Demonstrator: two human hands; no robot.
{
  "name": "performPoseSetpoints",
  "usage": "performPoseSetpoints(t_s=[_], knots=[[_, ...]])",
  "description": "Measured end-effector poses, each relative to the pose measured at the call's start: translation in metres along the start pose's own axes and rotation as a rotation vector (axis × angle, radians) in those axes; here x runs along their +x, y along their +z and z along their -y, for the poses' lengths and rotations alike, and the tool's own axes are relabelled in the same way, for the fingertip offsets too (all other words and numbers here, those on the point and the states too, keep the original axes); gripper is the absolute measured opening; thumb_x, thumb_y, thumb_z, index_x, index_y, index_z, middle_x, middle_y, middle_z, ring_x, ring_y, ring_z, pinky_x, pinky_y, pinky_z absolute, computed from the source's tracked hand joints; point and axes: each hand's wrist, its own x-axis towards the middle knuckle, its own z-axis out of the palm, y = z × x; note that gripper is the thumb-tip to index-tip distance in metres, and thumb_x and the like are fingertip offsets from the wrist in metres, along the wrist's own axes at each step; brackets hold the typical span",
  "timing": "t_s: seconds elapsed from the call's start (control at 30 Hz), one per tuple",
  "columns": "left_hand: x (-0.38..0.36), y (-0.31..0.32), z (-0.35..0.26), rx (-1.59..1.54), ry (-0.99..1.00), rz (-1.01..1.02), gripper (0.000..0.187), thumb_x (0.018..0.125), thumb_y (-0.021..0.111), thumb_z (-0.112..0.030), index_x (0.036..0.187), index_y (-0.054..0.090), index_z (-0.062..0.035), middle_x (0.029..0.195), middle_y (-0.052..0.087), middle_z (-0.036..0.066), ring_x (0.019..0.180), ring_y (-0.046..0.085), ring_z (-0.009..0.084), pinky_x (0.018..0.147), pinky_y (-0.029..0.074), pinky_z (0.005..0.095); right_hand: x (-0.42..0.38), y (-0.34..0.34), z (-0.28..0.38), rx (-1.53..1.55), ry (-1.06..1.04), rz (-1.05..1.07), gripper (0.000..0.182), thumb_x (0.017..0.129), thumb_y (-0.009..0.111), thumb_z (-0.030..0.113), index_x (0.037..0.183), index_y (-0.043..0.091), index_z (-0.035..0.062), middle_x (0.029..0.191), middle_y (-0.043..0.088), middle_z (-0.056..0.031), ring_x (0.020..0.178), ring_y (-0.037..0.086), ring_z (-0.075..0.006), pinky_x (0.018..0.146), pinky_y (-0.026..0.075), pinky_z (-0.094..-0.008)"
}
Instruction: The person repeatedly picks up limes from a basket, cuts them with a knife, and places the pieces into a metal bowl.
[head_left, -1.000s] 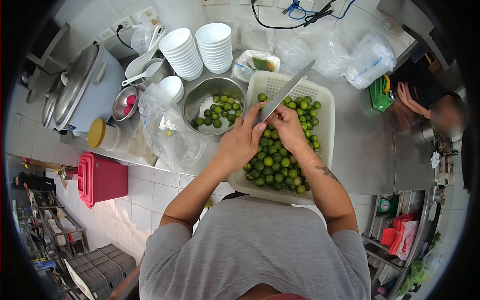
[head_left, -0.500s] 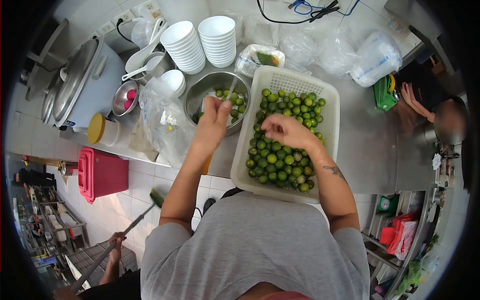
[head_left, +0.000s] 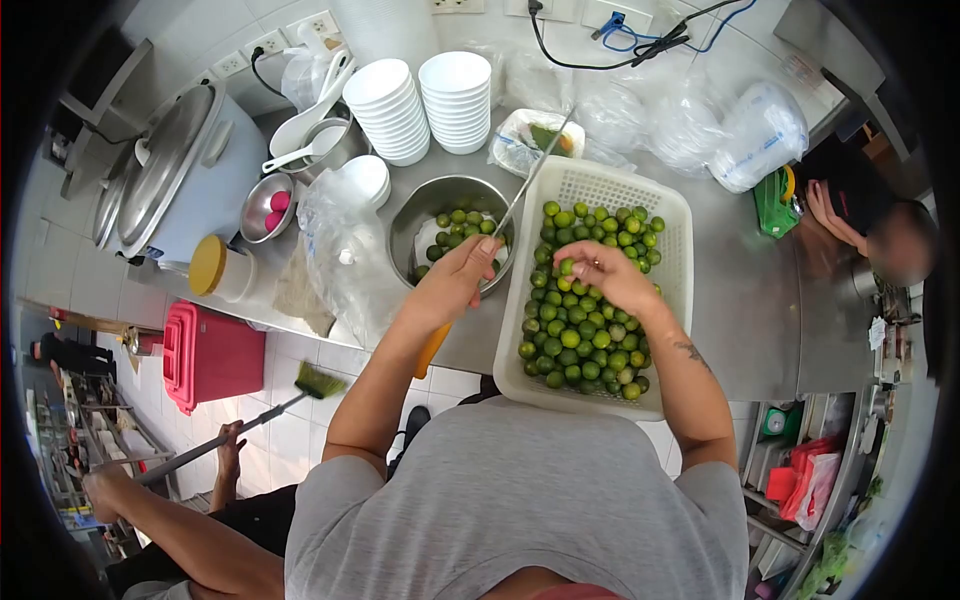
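Knife (head_left: 534, 177) swung, left fingers (head_left: 484, 258) clenched, right (head_left: 584, 251) pinching lime (head_left: 566, 267)

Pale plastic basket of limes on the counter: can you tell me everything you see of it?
The basket is off-white, apparently plastic, rectangular with rounded corners; small holes dot its far end. It stands upright on the metal counter, beside the steel bowl, its near end close to the grey shirt. Green limes fill much of it, and the right hand is over them.
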Motion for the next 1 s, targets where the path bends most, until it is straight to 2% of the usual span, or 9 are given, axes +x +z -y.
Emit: performPoseSetpoints(t_s=[0.07, 0.17, 0.23, 0.33, 0.43, 0.53, 0.63, 0.83, 1.0], knots=[[-0.001, 0.002, -0.001, 0.013, 0.023, 0.032, 0.056, 0.101, 0.036, -0.052, 0.123, 0.054, -0.0034, 0.087, 0.053, 0.005, 0.057, 0.049, 0.0114, 0.054, 0.041, 0.0248, 0.002, -0.008, -0.009, 0.389, -0.035, 0.011, 0.030, 0.098, 0.051, 0.007, 0.127, 0.054, 0.0005, 0.121, 0.061, -0.0073, 0.100, 0.062, -0.0167, 0.086, 0.048, -0.0276], [-0.003, 0.008, -0.008, 0.034, 0.059, 0.079, 0.054, 0.102, 0.035, -0.048, 0.130, 0.051, -0.0045, 0.092, 0.051, 0.002, 0.060, 0.048, 0.0102, 0.053, 0.039, 0.0223, 0.001, -0.005, -0.004, 0.684, -0.075, 0.003, 0.032, 0.098, 0.051, 0.008, 0.129, 0.052, -0.0006, 0.122, 0.059, -0.0117, 0.102, 0.062, -0.0184, 0.088, 0.049, -0.0283], [-0.008, 0.017, -0.011, 0.047, 0.088, 0.093, 0.054, 0.103, 0.036, -0.047, 0.133, 0.049, -0.0043, 0.095, 0.052, 0.002, 0.063, 0.049, 0.0108, 0.057, 0.041, 0.0227, 0.001, 0.002, 0.001, 0.738, -0.096, -0.034, 0.034, 0.097, 0.053, 0.008, 0.130, 0.051, -0.0021, 0.120, 0.060, -0.0130, 0.103, 0.062, -0.0181, 0.088, 0.050, -0.0287], [-0.008, 0.034, -0.004, 0.184, 0.266, 0.036, 0.052, 0.102, 0.039, -0.043, 0.135, 0.046, -0.0033, 0.106, 0.056, 0.008, 0.075, 0.057, 0.0188, 0.067, 0.047, 0.0297, 0.000, 0.012, 0.010, 0.821, -0.115, -0.112, 0.035, 0.097, 0.054, 0.009, 0.130, 0.052, -0.0024, 0.116, 0.063, -0.0125, 0.103, 0.061, -0.0166, 0.087, 0.049, -0.0289], [-0.008, 0.049, 0.004, 0.396, 0.485, -0.067, 0.051, 0.102, 0.041, -0.039, 0.138, 0.041, -0.0033, 0.118, 0.056, 0.017, 0.089, 0.062, 0.0304, 0.079, 0.050, 0.0390, -0.005, 0.025, 0.023, 0.815, -0.155, -0.178, 0.034, 0.096, 0.054, 0.008, 0.129, 0.054, -0.0027, 0.114, 0.064, -0.0120, 0.103, 0.061, -0.0166, 0.088, 0.049, -0.0293], [-0.020, 0.053, -0.007, 0.479, 0.360, -0.012, 0.053, 0.102, 0.040, -0.036, 0.143, 0.033, -0.0034, 0.115, 0.052, 0.026, 0.099, 0.058, 0.0461, 0.085, 0.048, 0.0509, -0.009, 0.034, 0.027, 0.769, -0.174, -0.267, 0.032, 0.096, 0.053, 0.005, 0.127, 0.056, -0.0032, 0.112, 0.064, -0.0115, 0.102, 0.061, -0.0169, 0.088, 0.048, -0.0297], [-0.028, 0.058, -0.011, 0.541, 0.311, -0.032, 0.051, 0.102, 0.039, -0.036, 0.144, 0.032, -0.0069, 0.118, 0.052, 0.024, 0.097, 0.060, 0.0433, 0.084, 0.048, 0.0475, -0.011, 0.041, 0.023, 0.752, -0.187, -0.304, 0.031, 0.095, 0.052, 0.003, 0.125, 0.057, -0.0040, 0.109, 0.065, -0.0108, 0.099, 0.060, -0.0162, 0.086, 0.048, -0.0298], [-0.029, 0.062, -0.011, 0.546, 0.317, -0.089, 0.050, 0.102, 0.038, -0.036, 0.143, 0.032, -0.0085, 0.119, 0.052, 0.025, 0.096, 0.060, 0.0445, 0.083, 0.048, 0.0497, -0.011, 0.061, 0.018, 0.665, -0.170, -0.306, 0.028, 0.094, 0.050, -0.001, 0.120, 0.060, -0.0039, 0.099, 0.066, -0.0070, 0.089, 0.059, -0.0135, 0.083, 0.047, -0.0281], [-0.029, 0.060, -0.020, 0.505, 0.257, -0.035, 0.050, 0.102, 0.039, -0.037, 0.141, 0.032, -0.0046, 0.127, 0.050, 0.026, 0.102, 0.059, 0.0442, 0.085, 0.048, 0.0493, -0.014, 0.071, 0.024, 0.599, -0.160, -0.302, 0.026, 0.094, 0.050, 0.000, 0.118, 0.062, -0.0030, 0.097, 0.066, -0.0061, 0.082, 0.057, -0.0118, 0.080, 0.047, -0.0269]])
